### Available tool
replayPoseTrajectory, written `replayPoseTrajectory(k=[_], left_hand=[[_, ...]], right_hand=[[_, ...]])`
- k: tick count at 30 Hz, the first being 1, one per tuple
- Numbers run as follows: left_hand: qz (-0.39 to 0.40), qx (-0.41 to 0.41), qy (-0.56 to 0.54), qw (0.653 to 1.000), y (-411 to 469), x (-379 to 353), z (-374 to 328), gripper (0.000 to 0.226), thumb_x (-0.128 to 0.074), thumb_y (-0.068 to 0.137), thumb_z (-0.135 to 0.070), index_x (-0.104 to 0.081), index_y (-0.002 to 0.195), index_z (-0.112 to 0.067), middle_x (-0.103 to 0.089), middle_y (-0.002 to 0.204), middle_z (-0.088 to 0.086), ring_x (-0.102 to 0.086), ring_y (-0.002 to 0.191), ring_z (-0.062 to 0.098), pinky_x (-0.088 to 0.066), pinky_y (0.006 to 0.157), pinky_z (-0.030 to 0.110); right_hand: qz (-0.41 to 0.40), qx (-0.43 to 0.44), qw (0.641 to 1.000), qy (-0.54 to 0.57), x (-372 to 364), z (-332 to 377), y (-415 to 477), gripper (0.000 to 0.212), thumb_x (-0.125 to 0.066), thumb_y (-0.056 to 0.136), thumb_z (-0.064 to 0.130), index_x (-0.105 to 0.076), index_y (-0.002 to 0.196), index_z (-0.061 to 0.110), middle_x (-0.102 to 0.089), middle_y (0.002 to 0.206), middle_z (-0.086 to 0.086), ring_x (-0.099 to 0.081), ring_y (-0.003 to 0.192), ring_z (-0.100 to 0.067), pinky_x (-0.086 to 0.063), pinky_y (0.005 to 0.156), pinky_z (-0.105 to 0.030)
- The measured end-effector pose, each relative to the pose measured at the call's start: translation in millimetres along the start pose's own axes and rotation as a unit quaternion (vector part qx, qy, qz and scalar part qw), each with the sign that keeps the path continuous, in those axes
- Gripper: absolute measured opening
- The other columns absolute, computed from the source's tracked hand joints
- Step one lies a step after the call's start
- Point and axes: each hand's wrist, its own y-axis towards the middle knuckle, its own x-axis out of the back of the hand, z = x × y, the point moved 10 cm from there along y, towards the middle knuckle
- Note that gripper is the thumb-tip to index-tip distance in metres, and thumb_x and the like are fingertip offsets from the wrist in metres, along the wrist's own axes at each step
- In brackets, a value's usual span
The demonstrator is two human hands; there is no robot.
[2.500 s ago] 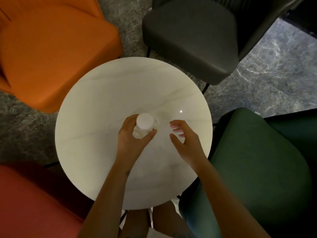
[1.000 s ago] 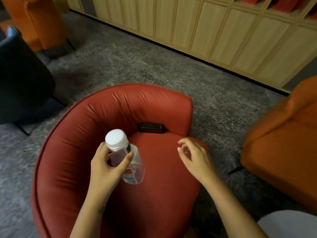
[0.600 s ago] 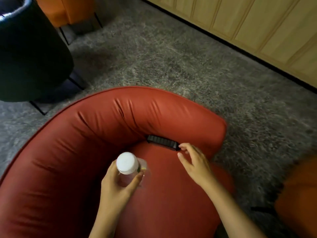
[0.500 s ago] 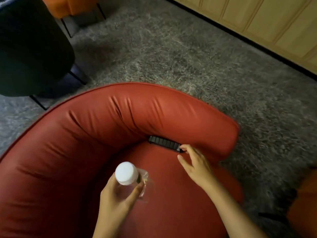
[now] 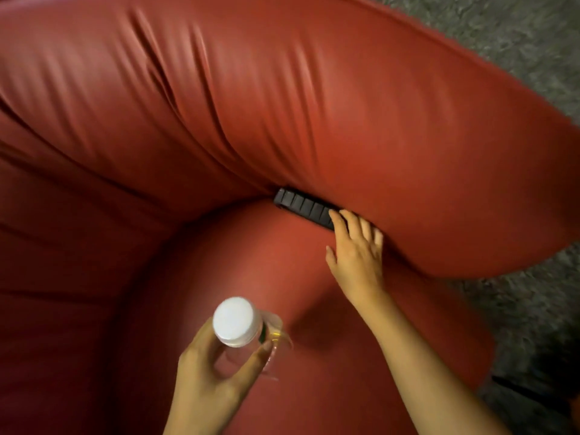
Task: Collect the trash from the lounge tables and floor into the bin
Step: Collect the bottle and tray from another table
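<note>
Fingers (image 5: 356, 222) of the right hand (image 5: 357, 259) rest straight on a black ribbed object (image 5: 303, 207) wedged in the seat crease of the red armchair (image 5: 345, 105), while the left hand (image 5: 210, 378) grips a white-capped clear bottle (image 5: 233, 321) above the open seat, grey carpet (image 5: 518, 302) rightward.

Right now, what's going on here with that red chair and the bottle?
A person is bent over a red armchair that stands on grey carpet. Their left hand holds a clear plastic bottle with a white cap just above the seat. Their right hand reaches to a black ribbed object wedged in the crease between seat and backrest, with its fingertips on the object's right end. The object is not yet lifted. No bin is in view.
</note>
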Motion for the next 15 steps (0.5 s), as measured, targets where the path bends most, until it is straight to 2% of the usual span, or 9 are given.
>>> replayPoseTrajectory(k=[2,5,8,11,13,15], left_hand=[[-0.004,-0.004,0.012,1.000,-4,2,-4,0.043,-0.073,0.050,-0.052,-0.061,0.090,-0.063,-0.069,0.094,-0.026,-0.065,0.090,-0.005,-0.046,0.079,0.008],[-0.016,-0.005,0.020,1.000,-12,9,-10,0.045,-0.072,0.050,-0.052,-0.061,0.092,-0.064,-0.067,0.093,-0.030,-0.064,0.088,-0.009,-0.043,0.074,0.002],[-0.036,-0.002,0.003,0.999,-18,23,-18,0.051,-0.076,0.046,-0.049,-0.063,0.094,-0.060,-0.069,0.096,-0.025,-0.064,0.088,-0.009,-0.043,0.073,0.002],[-0.048,-0.007,-0.021,0.999,-21,39,-37,0.050,-0.081,0.046,-0.041,-0.065,0.090,-0.059,-0.071,0.095,-0.019,-0.066,0.085,-0.005,-0.048,0.072,0.007],[-0.055,-0.028,-0.018,0.998,-24,56,-58,0.045,-0.081,0.051,-0.033,-0.066,0.086,-0.056,-0.071,0.087,-0.022,-0.066,0.079,-0.006,-0.048,0.068,0.007],[-0.082,-0.032,-0.031,0.996,-30,83,-73,0.040,-0.080,0.052,-0.035,-0.070,0.089,-0.044,-0.072,0.088,-0.019,-0.067,0.081,-0.003,-0.049,0.068,0.009]], right_hand=[[-0.042,-0.007,0.999,-0.027,5,0,0,0.061,-0.079,0.060,0.012,-0.060,0.118,0.012,-0.063,0.112,-0.005,-0.059,0.104,-0.026,-0.044,0.084,-0.038],[-0.055,-0.001,0.998,-0.021,9,1,0,0.049,-0.079,0.058,0.007,-0.065,0.105,0.012,-0.064,0.098,-0.006,-0.060,0.090,-0.029,-0.043,0.080,-0.039],[-0.034,0.000,0.998,0.059,17,6,-4,0.045,-0.076,0.056,0.002,-0.063,0.098,0.008,-0.062,0.095,-0.010,-0.060,0.088,-0.032,-0.034,0.081,-0.038],[-0.012,-0.013,0.985,0.169,37,19,-13,0.043,-0.073,0.060,-0.003,-0.063,0.100,0.007,-0.061,0.098,-0.011,-0.060,0.094,-0.033,-0.037,0.080,-0.040],[-0.011,-0.008,0.977,0.215,61,36,-22,0.040,-0.072,0.061,-0.006,-0.063,0.098,0.007,-0.061,0.098,-0.011,-0.059,0.095,-0.034,-0.038,0.081,-0.040],[-0.023,0.026,0.970,0.240,95,63,-31,0.037,-0.070,0.061,-0.008,-0.063,0.093,0.007,-0.060,0.094,-0.010,-0.059,0.092,-0.034,-0.035,0.081,-0.033]])
